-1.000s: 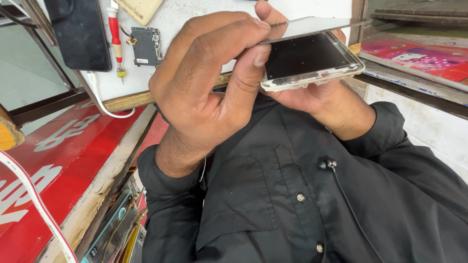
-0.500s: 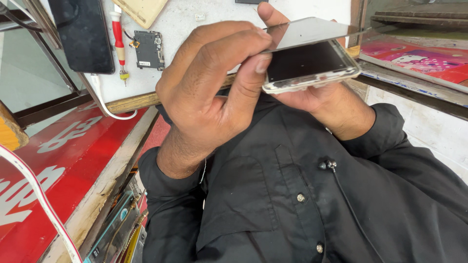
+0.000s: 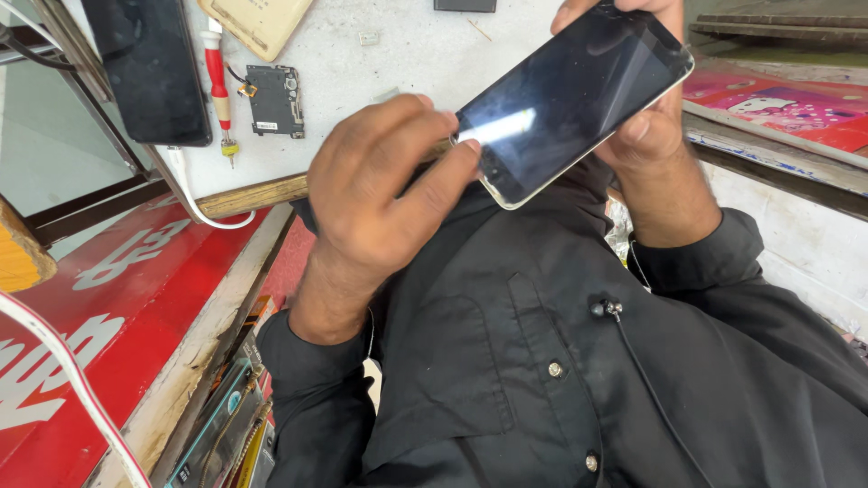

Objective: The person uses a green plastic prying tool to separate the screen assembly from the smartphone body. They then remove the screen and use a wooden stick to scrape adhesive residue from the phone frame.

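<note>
Above white bench (image 3: 380, 72) | both hands grasp phone (image 3: 570, 99): left hand (image 3: 380, 194), right hand (image 3: 655, 149) | screwdriver (image 3: 218, 86), circuit board (image 3: 274, 101) behind

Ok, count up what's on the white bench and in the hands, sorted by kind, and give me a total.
Phones and dark screens: 2, the phone held in the left hand and right hand, and the black slab on the bench
Screwdrivers: 1, red-handled
Circuit boards: 1
Tan back covers: 1
White cables: 1
Total: 6
</note>
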Available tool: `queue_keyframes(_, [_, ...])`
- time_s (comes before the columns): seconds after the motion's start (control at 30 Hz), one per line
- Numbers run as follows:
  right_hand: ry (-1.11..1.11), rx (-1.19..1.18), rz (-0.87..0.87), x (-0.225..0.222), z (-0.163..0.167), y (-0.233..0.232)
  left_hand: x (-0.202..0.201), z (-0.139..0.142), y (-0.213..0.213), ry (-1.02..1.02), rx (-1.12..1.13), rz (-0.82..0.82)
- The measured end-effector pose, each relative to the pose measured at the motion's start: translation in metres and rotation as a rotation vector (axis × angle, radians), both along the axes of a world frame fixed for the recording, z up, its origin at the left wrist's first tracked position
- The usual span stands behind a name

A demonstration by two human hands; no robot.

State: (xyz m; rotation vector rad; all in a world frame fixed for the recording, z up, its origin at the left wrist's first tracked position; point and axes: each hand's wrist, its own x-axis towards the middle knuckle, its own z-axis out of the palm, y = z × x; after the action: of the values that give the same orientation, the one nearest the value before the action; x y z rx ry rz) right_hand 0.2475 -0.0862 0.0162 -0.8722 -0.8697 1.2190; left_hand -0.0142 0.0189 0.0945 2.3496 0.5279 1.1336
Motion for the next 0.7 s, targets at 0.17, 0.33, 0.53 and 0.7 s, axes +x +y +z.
queue_keyframes(0.17, [-0.092,0.013,0.037,0.006,0.008,0.002,0.002,-0.017,-0.002,-0.052,0.166,-0.068])
queue_keyframes(0.33, [0.035,0.020,0.075,0.001,0.007,0.005,0.003,-0.021,-0.002,-0.074,0.204,-0.082])
queue_keyframes(0.53, [0.090,-0.021,-0.031,-0.001,-0.004,-0.007,-0.007,-0.015,0.000,-0.097,0.109,0.003])
queue_keyframes(0.7, [-0.338,0.163,-0.108,0.022,-0.014,-0.006,-0.015,-0.019,-0.007,-0.237,-0.567,0.242])
